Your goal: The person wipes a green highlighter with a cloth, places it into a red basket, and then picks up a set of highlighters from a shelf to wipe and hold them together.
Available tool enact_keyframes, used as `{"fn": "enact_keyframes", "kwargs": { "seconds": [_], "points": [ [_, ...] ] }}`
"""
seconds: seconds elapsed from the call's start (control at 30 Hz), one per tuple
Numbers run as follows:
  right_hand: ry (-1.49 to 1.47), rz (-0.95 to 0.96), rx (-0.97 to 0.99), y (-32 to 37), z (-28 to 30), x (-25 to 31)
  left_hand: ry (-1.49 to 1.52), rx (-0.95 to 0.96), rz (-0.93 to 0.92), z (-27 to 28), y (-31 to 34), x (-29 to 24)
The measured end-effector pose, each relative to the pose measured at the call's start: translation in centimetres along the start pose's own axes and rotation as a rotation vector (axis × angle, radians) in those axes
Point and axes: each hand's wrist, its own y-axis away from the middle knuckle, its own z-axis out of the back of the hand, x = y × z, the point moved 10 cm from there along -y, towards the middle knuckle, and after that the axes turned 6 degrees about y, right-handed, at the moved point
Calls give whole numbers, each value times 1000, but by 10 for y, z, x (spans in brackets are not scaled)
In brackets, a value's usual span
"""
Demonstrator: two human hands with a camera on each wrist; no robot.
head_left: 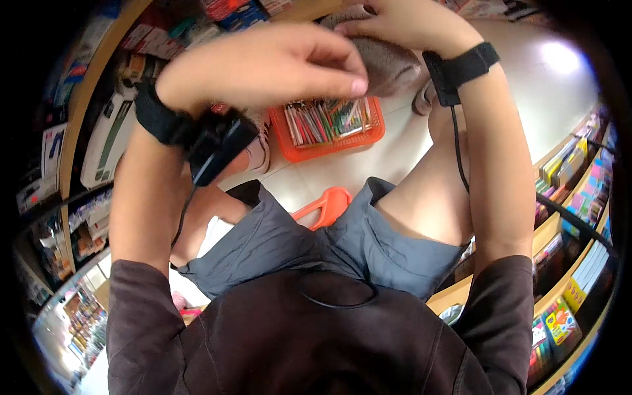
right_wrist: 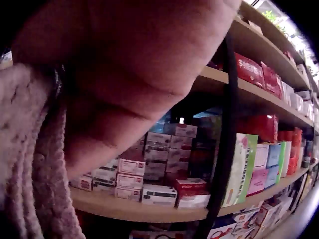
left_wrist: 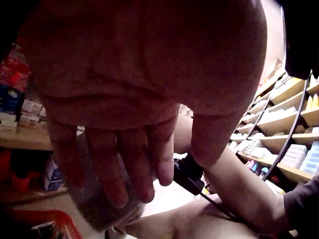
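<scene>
My left hand (head_left: 270, 66) is raised over the floor at the left, its fingers loosely extended and holding nothing; the left wrist view shows the bare palm and relaxed fingers (left_wrist: 129, 169). A grey cloth (head_left: 388, 62) with a thick hem hangs from my right hand (head_left: 411, 23), which grips it at the top of the head view. In the right wrist view the cloth (right_wrist: 35, 144) hangs in folds beside the palm, and the fingertips are hidden. Below the left hand, an orange basket (head_left: 296, 155) full of pencils or pens (head_left: 329, 122) sits on the floor.
Shelves with small boxes (right_wrist: 157, 194) stand in front, and a stocked wooden shelf unit (head_left: 85, 85) is at the left. Racks of notebooks and packets (head_left: 563, 164) line the right. An orange plastic piece (head_left: 334, 205) shows between the person's legs, above the pale tiled floor (head_left: 526, 72).
</scene>
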Motion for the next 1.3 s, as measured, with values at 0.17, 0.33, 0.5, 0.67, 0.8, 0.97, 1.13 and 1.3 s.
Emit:
{"fn": "enact_keyframes", "kwargs": {
  "seconds": [0.17, 0.33, 0.5, 0.67, 0.8, 0.97, 1.13, 1.3],
  "points": [
    [273, -325, -82, 15, 40, -25, 180, 159, -53, -4, -50, -31],
    [390, -459, -63, 26, 60, -50, 63, 546, 293, -55, -104, 124],
    [421, -413, 37, 15, 43, -73, -371, 383, 377, -70, -151, 335],
    [493, -442, 130, 3, 39, -60, -394, -7, 403, -93, -155, 417],
    [520, -410, 109, 0, 40, -59, -197, -99, 445, -124, -163, 435],
    [561, -358, 75, 4, 38, -49, -315, -149, 540, -157, -165, 435],
    [579, -319, 27, 3, 43, -36, -294, -67, 489, -151, -167, 424],
    [565, -297, -25, 1, 48, -32, -291, 127, 451, -87, -151, 323]
  ]
}}
